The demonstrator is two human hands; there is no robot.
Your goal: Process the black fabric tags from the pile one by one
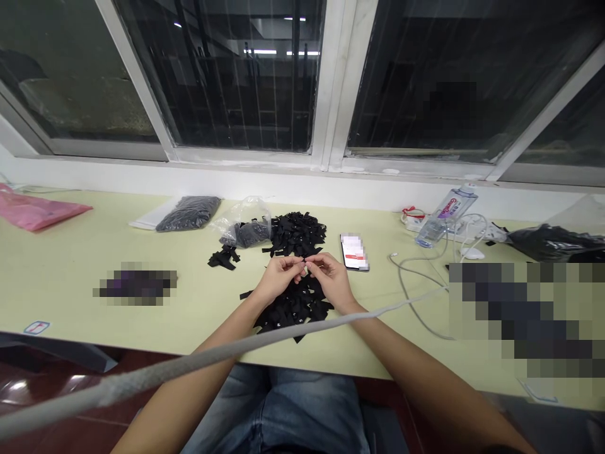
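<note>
My left hand (280, 276) and my right hand (329, 276) meet at the fingertips, both pinched on a small black piece (304, 260) that is mostly hidden. Below them lies a pile of black fabric pieces with small shiny spots (288, 310). Just beyond my hands is a second heap of black pieces (299, 232). A few more black pieces (224, 257) lie to the left, in front of a clear plastic bag with dark contents (250, 232).
A phone (354, 252) lies right of my hands. Further right are a tilted bottle (447, 214), cables, a power strip and a black bag (553, 243). A grey cord (265, 337) crosses the view. Leftward are a filled bag (189, 212) and pink plastic (38, 211).
</note>
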